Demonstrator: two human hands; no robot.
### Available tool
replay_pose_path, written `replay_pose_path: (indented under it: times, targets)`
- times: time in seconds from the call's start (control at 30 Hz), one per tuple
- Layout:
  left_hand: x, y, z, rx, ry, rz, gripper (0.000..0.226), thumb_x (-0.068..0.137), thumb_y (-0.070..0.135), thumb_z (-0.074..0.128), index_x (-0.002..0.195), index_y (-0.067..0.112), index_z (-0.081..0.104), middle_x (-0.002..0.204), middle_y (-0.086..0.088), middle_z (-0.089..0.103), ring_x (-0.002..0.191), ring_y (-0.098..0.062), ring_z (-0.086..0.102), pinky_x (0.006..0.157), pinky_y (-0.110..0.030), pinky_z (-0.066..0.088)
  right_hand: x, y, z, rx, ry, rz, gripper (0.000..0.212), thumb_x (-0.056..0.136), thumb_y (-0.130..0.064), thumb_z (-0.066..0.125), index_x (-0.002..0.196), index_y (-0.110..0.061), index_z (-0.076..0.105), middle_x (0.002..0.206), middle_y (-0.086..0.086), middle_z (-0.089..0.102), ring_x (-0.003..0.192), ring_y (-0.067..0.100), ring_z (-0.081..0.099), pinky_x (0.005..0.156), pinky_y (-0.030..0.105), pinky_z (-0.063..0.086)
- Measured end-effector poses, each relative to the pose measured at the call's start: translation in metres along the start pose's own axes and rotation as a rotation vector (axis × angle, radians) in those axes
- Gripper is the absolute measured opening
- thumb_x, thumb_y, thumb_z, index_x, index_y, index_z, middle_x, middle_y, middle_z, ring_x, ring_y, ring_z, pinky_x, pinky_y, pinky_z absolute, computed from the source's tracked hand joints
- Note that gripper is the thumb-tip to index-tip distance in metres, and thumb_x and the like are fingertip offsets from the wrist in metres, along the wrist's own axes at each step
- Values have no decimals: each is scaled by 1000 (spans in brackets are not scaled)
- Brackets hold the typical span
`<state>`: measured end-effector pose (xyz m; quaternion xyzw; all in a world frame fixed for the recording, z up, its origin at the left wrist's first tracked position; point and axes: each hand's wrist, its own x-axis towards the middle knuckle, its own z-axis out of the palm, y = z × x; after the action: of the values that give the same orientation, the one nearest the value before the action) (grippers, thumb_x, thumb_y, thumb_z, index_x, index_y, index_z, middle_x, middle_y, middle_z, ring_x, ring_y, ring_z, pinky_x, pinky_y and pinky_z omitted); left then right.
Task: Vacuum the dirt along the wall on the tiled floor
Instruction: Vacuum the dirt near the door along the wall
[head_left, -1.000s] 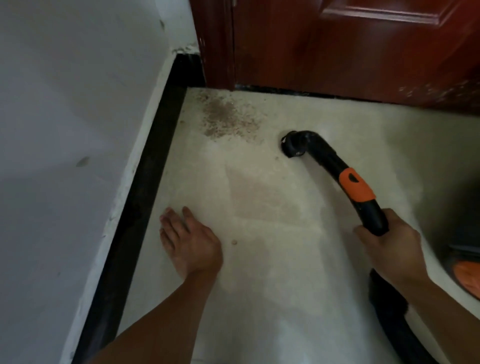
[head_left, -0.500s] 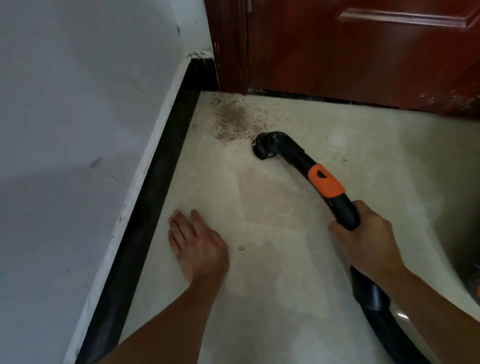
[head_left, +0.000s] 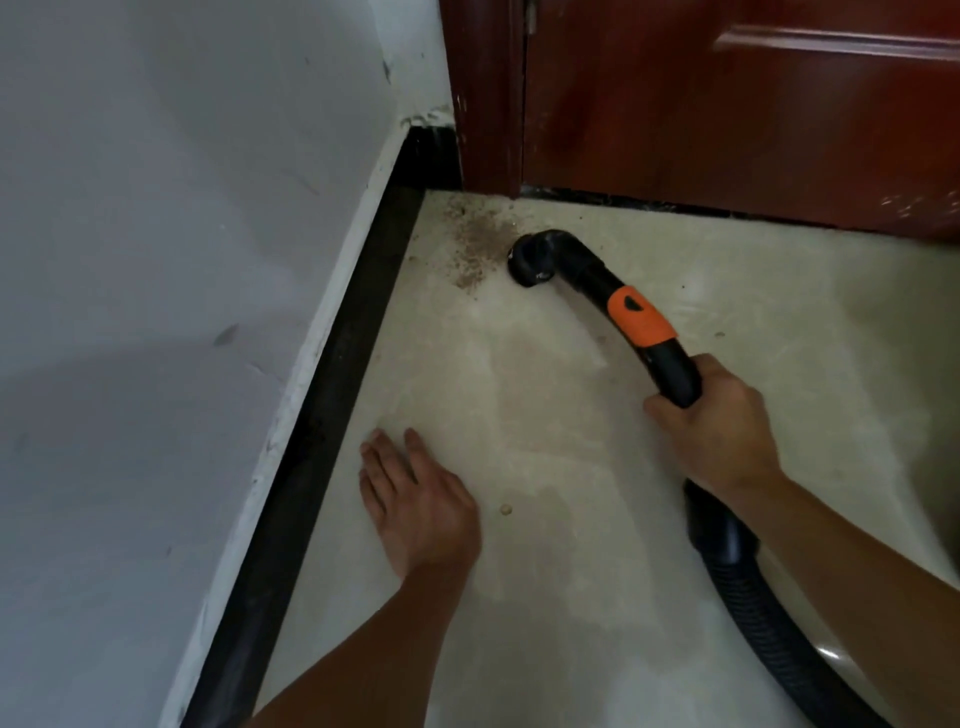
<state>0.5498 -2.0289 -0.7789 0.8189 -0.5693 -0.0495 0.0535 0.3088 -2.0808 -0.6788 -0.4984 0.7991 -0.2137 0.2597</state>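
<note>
A patch of brown dirt (head_left: 475, 244) lies on the pale tiled floor (head_left: 597, 519) in the corner where the black skirting meets the door frame. The black vacuum nozzle (head_left: 532, 262) sits on the tile at the dirt's right edge. Behind it runs the curved black handle with an orange band (head_left: 641, 317). My right hand (head_left: 714, 431) grips that handle just behind the band. The ribbed black hose (head_left: 769, 618) trails back under my right forearm. My left hand (head_left: 415, 499) rests flat on the floor beside the skirting, fingers straight.
A grey-white wall (head_left: 182, 260) with a black skirting board (head_left: 332, 415) runs along the left. A dark red wooden door (head_left: 727, 114) and its frame close off the far side. A small light crumb (head_left: 505, 510) lies right of my left hand.
The nozzle has slid left across the tile, from well right of the dirt to its right edge. My right hand moved with it. My left hand stayed planted on the floor.
</note>
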Motion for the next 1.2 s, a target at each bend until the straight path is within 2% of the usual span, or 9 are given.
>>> replay_pose_path:
  times: [0.13, 0.23, 0.63, 0.8, 0.93, 1.03, 1.13, 1.2]
  targets:
    - [0, 1, -2, -6, 0, 4, 59, 90, 28, 30, 142, 3, 44, 149, -28, 35, 140, -42, 29, 116, -50, 19, -16, -5, 10, -39, -85, -80, 24, 82, -17, 72, 103, -13, 60, 65, 2, 55, 56, 20, 52, 48, 27, 34]
    - [1, 1, -1, -15, 4, 6, 58, 91, 28, 30, 142, 3, 44, 149, -28, 34, 140, -42, 29, 116, -49, 17, -8, -11, 13, -19, -65, -61, 24, 83, -15, 71, 104, -13, 61, 66, -1, 54, 56, 14, 50, 48, 23, 34]
    - [1, 1, -1, -25, -5, 20, 59, 90, 27, 30, 141, 2, 44, 149, -28, 34, 140, -42, 30, 115, -49, 17, 42, -74, 56, -2, -105, -143, 26, 85, -20, 69, 106, -9, 58, 71, 3, 50, 62, 23, 48, 50, 27, 31]
    - [2, -1, 0, -35, 12, 19, 58, 91, 28, 29, 140, 2, 46, 149, -29, 35, 140, -42, 31, 115, -50, 17, 40, -87, 67, 35, -163, -165, 24, 84, -18, 68, 101, -8, 56, 76, 8, 56, 68, 29, 55, 58, 29, 38]
    - [3, -3, 1, -22, 11, 20, 59, 91, 30, 28, 141, 3, 45, 150, -29, 33, 140, -42, 29, 115, -49, 15, 12, -63, 53, 31, -245, -215, 21, 84, -14, 70, 94, -12, 52, 70, 3, 55, 60, 25, 56, 49, 25, 36]
    - [2, -3, 1, -21, 16, 22, 59, 91, 29, 29, 142, 2, 44, 149, -29, 33, 140, -43, 30, 116, -48, 14, -12, -22, 25, 0, -181, -142, 21, 82, -14, 72, 93, -18, 54, 66, 1, 56, 57, 20, 55, 49, 28, 36]
    - [2, -2, 1, -35, 25, 25, 59, 91, 28, 29, 141, 2, 44, 149, -30, 34, 139, -43, 30, 115, -49, 15, -31, 27, -12, 1, -59, 40, 19, 80, -12, 73, 91, -18, 59, 67, 4, 61, 62, 27, 58, 55, 37, 42]
    - [2, -1, 1, -33, 20, 26, 60, 91, 29, 28, 142, 2, 43, 149, -30, 33, 140, -43, 29, 116, -49, 14, -30, 45, -30, 15, 13, 128, 16, 81, -12, 74, 87, -17, 60, 65, 10, 63, 60, 30, 61, 53, 39, 47]
